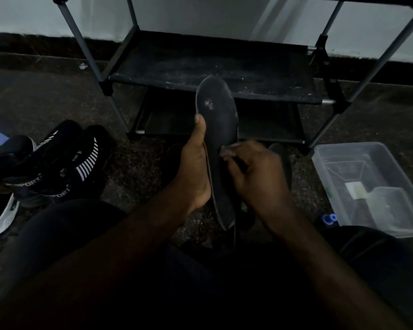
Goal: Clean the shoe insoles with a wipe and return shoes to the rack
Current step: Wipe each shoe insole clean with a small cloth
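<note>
The room is dim, with a dark speckled floor where a person sits, legs in dark trousers filling the bottom of the view.

Nearest, the left hand grips a dark insole by its left edge. The thumb lies along the rim and the insole stands upright, one end toward the lap. The right hand has its fingers curled round a small pale scrap held against the middle of the insole. In this light it seems to be the wipe, though I cannot be sure. Pale scuffs show near the insole's upper end, so I judge the wiping is about midway on this piece.

To the left, several black shoes with white stripes lie in a heap on the floor. To the right is a clear plastic box with a blue cap just beside it.

Beyond the hands stands the rack, with dusty dark shelves and no shoes on the ones in view. Behind it is a pale wall.

What looks left to do: finish this insole, refit it, wipe any others, and return all the shoes to the rack.
</note>
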The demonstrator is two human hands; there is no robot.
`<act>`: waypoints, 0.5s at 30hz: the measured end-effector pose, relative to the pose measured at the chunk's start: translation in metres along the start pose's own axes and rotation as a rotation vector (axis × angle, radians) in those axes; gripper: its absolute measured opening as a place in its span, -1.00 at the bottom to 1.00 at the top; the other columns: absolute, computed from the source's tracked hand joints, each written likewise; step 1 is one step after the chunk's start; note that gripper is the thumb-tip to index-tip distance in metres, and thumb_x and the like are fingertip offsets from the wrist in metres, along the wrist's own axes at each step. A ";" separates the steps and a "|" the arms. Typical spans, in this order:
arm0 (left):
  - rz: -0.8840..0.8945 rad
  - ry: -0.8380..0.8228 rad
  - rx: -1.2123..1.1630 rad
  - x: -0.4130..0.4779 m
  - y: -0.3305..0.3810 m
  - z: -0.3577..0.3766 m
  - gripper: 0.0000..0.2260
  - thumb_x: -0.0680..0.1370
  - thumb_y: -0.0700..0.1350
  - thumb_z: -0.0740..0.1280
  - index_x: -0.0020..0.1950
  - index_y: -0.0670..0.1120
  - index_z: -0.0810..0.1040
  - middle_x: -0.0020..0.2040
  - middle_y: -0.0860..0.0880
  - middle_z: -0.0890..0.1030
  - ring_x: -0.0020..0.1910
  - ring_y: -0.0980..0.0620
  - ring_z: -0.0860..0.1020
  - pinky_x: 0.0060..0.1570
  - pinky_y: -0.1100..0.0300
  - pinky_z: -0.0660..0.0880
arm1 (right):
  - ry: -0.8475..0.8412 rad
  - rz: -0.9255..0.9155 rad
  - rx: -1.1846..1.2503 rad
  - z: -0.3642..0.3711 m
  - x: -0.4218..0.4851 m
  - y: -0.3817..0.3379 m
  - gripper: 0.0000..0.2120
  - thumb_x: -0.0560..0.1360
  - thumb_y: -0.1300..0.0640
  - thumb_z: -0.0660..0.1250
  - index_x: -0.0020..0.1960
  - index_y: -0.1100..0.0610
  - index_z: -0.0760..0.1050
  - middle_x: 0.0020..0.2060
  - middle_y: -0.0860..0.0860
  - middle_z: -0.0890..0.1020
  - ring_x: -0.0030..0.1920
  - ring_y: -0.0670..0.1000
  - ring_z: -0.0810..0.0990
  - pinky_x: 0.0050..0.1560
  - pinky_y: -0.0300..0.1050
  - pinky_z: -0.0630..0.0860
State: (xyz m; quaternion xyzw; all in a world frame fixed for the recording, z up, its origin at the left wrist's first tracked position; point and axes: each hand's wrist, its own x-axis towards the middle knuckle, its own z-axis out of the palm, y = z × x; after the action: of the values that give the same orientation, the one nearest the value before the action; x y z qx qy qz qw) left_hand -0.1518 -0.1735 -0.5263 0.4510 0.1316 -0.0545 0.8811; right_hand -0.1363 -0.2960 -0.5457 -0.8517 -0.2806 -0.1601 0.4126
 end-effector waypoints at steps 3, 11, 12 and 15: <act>-0.016 -0.026 0.017 0.001 -0.002 0.004 -0.38 0.59 0.28 0.05 0.37 -0.18 0.47 0.20 -0.21 0.57 0.18 -0.11 0.55 0.28 0.03 0.46 | 0.105 0.096 -0.009 -0.004 0.003 0.006 -0.92 0.48 0.27 0.41 -0.05 0.21 0.67 -0.16 0.09 0.68 -0.13 0.03 0.66 -0.04 -0.05 0.58; -0.002 0.063 -0.101 0.000 0.007 -0.002 -0.44 0.53 0.18 0.24 0.27 -0.27 0.49 -0.05 -0.21 0.57 -0.04 -0.12 0.58 0.17 0.01 0.50 | -0.051 -0.062 0.031 0.005 -0.004 -0.009 -0.86 0.50 0.29 0.37 0.01 0.23 0.67 -0.07 0.08 0.69 -0.01 0.04 0.65 0.11 -0.06 0.55; 0.001 0.045 -0.114 0.000 0.007 -0.002 -0.50 0.53 0.16 0.23 0.21 -0.25 0.51 -0.08 -0.18 0.57 -0.08 -0.08 0.57 0.13 0.05 0.49 | -0.015 -0.037 0.001 0.003 -0.001 -0.004 -0.86 0.50 0.28 0.37 0.02 0.23 0.67 -0.07 0.09 0.69 0.00 0.06 0.66 0.11 -0.01 0.56; -0.011 0.015 -0.138 -0.001 0.007 0.001 -0.58 0.53 0.12 0.22 0.08 -0.23 0.55 -0.14 -0.13 0.59 -0.16 -0.04 0.59 0.03 0.11 0.51 | 0.056 0.021 0.008 -0.002 -0.001 0.003 -0.86 0.49 0.28 0.40 0.03 0.20 0.67 -0.06 0.08 0.69 0.03 0.02 0.66 0.10 -0.13 0.56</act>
State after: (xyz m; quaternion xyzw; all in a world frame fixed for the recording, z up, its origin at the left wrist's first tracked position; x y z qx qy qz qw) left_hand -0.1515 -0.1700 -0.5199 0.3890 0.1442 -0.0470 0.9087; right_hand -0.1355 -0.2994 -0.5468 -0.8481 -0.2605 -0.1784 0.4256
